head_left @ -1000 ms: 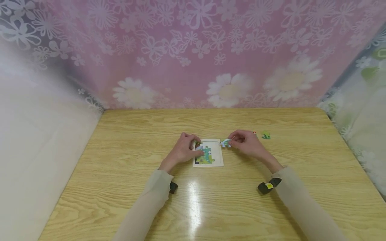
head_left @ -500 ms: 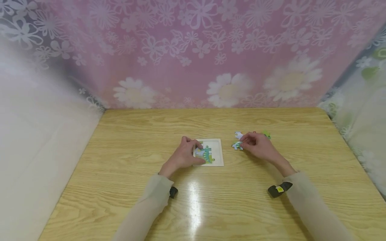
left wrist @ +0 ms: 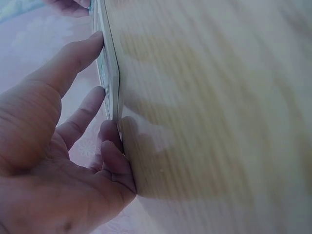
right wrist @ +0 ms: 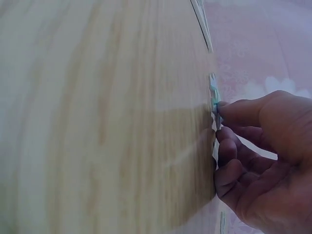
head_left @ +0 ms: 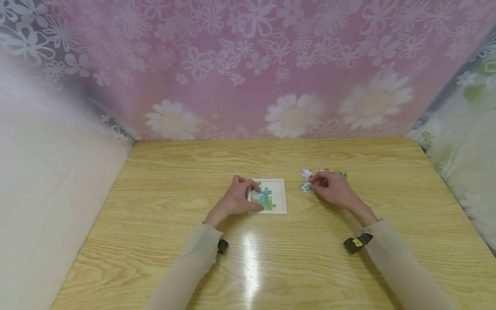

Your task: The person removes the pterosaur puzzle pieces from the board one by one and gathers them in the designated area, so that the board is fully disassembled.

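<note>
My left hand (head_left: 238,198) holds the left side of a small square jigsaw board (head_left: 280,193) flat on the table. Its thumb and index finger touch the top, with other fingers bent at the edge in the left wrist view. Joined pieces with a green dinosaur picture (head_left: 266,200) fill the left part of the board; its right part shows bare white. To the right of the board, my right hand (head_left: 333,187) pinches a teal-and-white puzzle piece (head_left: 305,187) at table level. In the right wrist view, the thumb presses on that puzzle piece (right wrist: 213,90).
Just beyond the right hand lie a white-and-red piece (head_left: 306,173), a piece with red (head_left: 323,170) and a green piece (head_left: 342,171), partly hidden. The wooden table (head_left: 186,172) meets a pink flowered curtain (head_left: 232,107) at the back.
My right hand has moved right, away from the board, with the teal-and-white piece, uncovering the white-and-red piece. The left thumb has shifted down toward the board's near edge.
</note>
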Motion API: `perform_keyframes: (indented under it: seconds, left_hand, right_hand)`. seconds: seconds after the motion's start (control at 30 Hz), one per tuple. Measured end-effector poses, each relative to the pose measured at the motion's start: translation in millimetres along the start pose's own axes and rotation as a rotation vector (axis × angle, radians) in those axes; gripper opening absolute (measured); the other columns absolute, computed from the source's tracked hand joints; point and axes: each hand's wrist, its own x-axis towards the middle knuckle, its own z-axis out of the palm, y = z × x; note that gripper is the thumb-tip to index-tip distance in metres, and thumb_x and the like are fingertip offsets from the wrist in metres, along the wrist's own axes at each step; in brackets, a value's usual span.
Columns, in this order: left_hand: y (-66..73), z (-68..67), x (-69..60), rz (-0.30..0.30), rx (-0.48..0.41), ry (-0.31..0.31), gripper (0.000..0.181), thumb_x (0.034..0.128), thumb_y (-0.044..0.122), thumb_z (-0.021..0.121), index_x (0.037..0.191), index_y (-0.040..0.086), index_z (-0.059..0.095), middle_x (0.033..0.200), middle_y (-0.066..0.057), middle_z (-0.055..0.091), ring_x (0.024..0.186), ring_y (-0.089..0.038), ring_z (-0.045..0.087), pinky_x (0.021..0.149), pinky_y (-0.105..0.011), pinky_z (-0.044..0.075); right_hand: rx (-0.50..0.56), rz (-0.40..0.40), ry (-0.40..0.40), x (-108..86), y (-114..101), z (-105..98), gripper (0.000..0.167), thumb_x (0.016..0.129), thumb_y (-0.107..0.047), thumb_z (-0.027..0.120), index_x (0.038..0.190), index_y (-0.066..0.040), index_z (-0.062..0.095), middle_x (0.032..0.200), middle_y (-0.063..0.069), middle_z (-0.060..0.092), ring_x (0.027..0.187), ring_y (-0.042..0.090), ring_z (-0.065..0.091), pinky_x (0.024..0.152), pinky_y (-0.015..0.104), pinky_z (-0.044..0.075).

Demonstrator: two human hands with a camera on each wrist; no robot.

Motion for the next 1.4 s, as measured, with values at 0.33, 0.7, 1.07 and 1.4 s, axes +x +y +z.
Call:
perform_keyframes:
  seconds: [0.33, 0.7, 1.07, 1.4]
  left_hand:
    - [-6.7, 1.1, 2.2, 0.024, -0.012, -0.004, 0.043, 0.0837, 0.031, 0.085, 0.12, 0.019, 0.066, 0.122, -0.01, 0.039, 0.104, -0.024, 0.037, 0.085, -0.039, 0.038]
    - [-7.6, 0.4, 1.7, 0.023, -0.009, -0.006, 0.04, 0.0848, 0.031, 0.085, 0.117, 0.018, 0.065, 0.118, -0.01, 0.038, 0.102, -0.024, 0.037, 0.083, -0.039, 0.037]
    - [0.9, -2.4, 0.7, -0.003, -0.004, -0.013, 0.039, 0.0845, 0.031, 0.085, 0.115, 0.017, 0.066, 0.123, -0.011, 0.04, 0.105, -0.024, 0.038, 0.086, -0.04, 0.038]
    - [2.9, -1.9, 0.7, -0.018, -0.008, -0.01, 0.039, 0.0844, 0.03, 0.085, 0.116, 0.018, 0.065, 0.122, -0.011, 0.04, 0.103, -0.024, 0.039, 0.086, -0.04, 0.038]
  right_hand:
    - [0.006, 0.019, 0.009, -0.7, -3.8, -0.2, 0.015, 0.097, -0.016, 0.07, 0.108, -0.006, 0.073, 0.093, 0.009, 0.072, 0.082, 0.018, 0.066, 0.074, 0.032, 0.051]
    - [0.089, -0.049, -0.011, 5.6, -34.3, 20.6, 0.017, 0.097, -0.021, 0.07, 0.108, -0.009, 0.075, 0.094, 0.006, 0.072, 0.081, 0.016, 0.064, 0.073, 0.03, 0.051]
    - [0.092, -0.082, -0.074, 14.2, -56.5, 45.0, 0.014, 0.095, -0.022, 0.073, 0.106, -0.013, 0.075, 0.093, 0.0, 0.072, 0.084, 0.013, 0.062, 0.079, 0.031, 0.051]
    - [0.077, -0.156, -0.128, 22.4, -69.8, 56.4, 0.019, 0.094, -0.019, 0.074, 0.109, -0.007, 0.075, 0.092, 0.003, 0.069, 0.078, 0.011, 0.058, 0.072, 0.028, 0.048]
